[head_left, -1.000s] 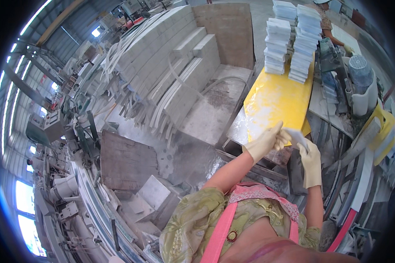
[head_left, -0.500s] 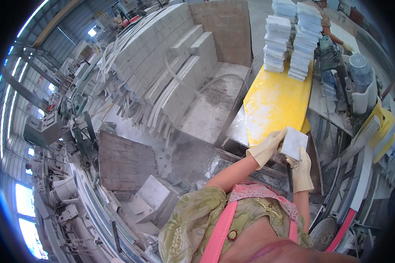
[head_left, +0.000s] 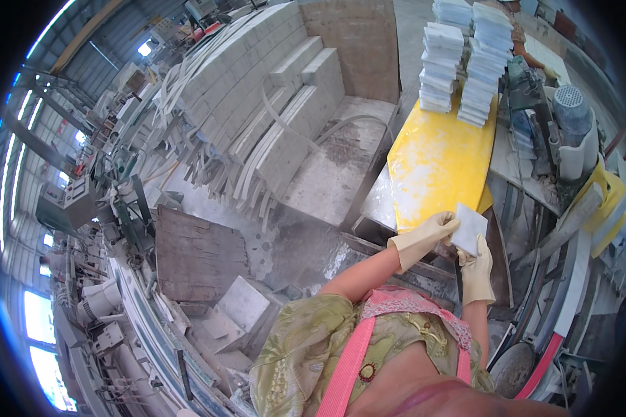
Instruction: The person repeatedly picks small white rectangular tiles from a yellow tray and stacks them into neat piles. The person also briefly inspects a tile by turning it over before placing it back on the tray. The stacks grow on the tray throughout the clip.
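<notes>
A square white stone tile [head_left: 470,229] is held up in front of me, at the near end of a yellow-covered table. My right hand [head_left: 476,272], in a cream rubber glove, grips the tile's lower edge. In a matching glove, my left hand [head_left: 430,236] is closed at the tile's left edge; its fingertips are partly hidden there. Beyond, on the yellow sheet [head_left: 435,156], rise a stack of white tiles [head_left: 438,69] and a second tile stack [head_left: 483,66] beside it.
A machine with a grey cylindrical motor [head_left: 570,115] stands right of the table. Left of it lie piled stone slabs [head_left: 222,104] on a pallet. A brown board [head_left: 200,257] and stone blocks [head_left: 245,304] are nearer. A person's arm [head_left: 532,59] shows at the far right.
The tile has turned a little between my hands, showing its face more as a diamond and less of its side edge. My left fingers have shifted slightly along its left edge.
</notes>
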Demonstrator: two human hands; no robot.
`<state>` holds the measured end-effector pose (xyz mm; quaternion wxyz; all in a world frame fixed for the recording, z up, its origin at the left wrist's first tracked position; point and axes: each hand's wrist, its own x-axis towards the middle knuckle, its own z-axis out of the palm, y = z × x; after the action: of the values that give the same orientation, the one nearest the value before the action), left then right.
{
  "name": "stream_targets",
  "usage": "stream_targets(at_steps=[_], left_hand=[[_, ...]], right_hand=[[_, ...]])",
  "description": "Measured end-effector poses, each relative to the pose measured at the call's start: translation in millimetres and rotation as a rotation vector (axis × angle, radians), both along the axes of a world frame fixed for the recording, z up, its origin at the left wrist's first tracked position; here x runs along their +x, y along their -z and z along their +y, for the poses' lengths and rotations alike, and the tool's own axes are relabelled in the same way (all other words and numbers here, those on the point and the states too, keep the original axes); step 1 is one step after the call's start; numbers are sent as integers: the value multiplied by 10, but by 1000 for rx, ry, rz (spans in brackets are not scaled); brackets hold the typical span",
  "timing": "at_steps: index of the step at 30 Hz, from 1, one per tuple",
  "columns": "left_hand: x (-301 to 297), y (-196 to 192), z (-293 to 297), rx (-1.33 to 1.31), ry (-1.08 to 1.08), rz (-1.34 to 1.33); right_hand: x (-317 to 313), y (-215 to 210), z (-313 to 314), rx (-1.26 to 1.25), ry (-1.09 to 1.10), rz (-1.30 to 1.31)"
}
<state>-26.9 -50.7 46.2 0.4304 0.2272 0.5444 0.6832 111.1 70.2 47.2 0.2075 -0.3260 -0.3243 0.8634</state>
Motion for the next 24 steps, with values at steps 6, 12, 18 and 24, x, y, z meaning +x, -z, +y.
stream_targets(at_steps=[6, 12, 18, 24], left_hand=[[-22, -51, -54, -5, -37, -3], [-148, -344, -225, -64, -92, 148], [-140, -590, -235, -161, -278, 467], [-152, -771, -210, -84, -258, 1234]], right_hand=[[-44, -243, -146, 179, 14, 54], [-65, -562, -31, 583, -218, -58], [-1, -724, 140, 706, -346, -195], [-167, -834, 97, 212, -336, -7]])
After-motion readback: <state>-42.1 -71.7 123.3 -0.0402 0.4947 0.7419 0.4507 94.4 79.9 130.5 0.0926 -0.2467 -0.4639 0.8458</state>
